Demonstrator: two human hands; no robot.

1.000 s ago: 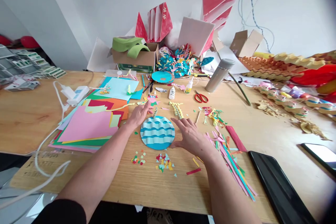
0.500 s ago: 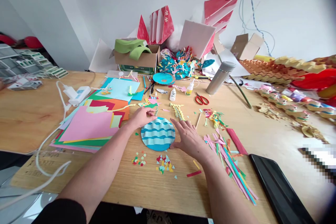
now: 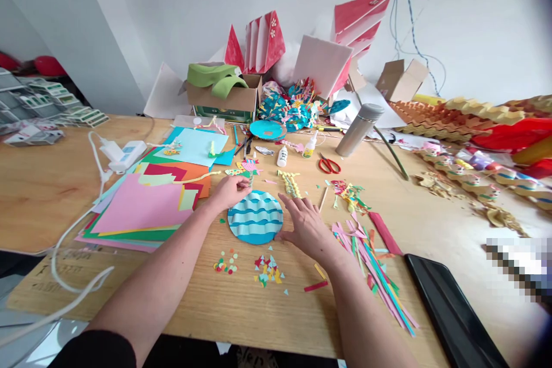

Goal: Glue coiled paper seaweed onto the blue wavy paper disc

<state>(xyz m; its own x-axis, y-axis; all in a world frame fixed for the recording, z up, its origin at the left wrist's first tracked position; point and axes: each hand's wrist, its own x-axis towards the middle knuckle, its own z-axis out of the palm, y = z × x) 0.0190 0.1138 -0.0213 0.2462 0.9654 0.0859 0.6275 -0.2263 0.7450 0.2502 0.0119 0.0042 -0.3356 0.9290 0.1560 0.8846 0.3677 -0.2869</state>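
In the head view a round blue disc (image 3: pixel 255 236) lies flat on the table, with wavy pale-blue paper bands across it. At its upper left edge, my left hand (image 3: pixel 231 192) is closed in a pinch, with a small pale green curled paper strip (image 3: pixel 251 179) at the fingertips. My right hand (image 3: pixel 305 224) rests at the disc's right side, fingers stretched and apart, the thumb close to the rim. Just beyond the disc are paper fish (image 3: pixel 246 168) and yellow curled paper strips (image 3: pixel 291 184). Small paper dots (image 3: pixel 225 263) and paper triangles (image 3: pixel 268 270) lie nearer me.
Coloured paper sheets (image 3: pixel 140 207) are stacked at left beside a white cable (image 3: pixel 64 241). Red-handled scissors (image 3: pixel 329 167), glue bottles (image 3: pixel 282 156) and a steel flask (image 3: pixel 360 129) stand or lie behind. Paper strips (image 3: pixel 379 276) and a black phone-like slab (image 3: pixel 448 305) are at right.
The whole view has shifted slightly, so everything sits a little further left. Both hands keep nearly the same place around the disc; the left fingers have moved only slightly.
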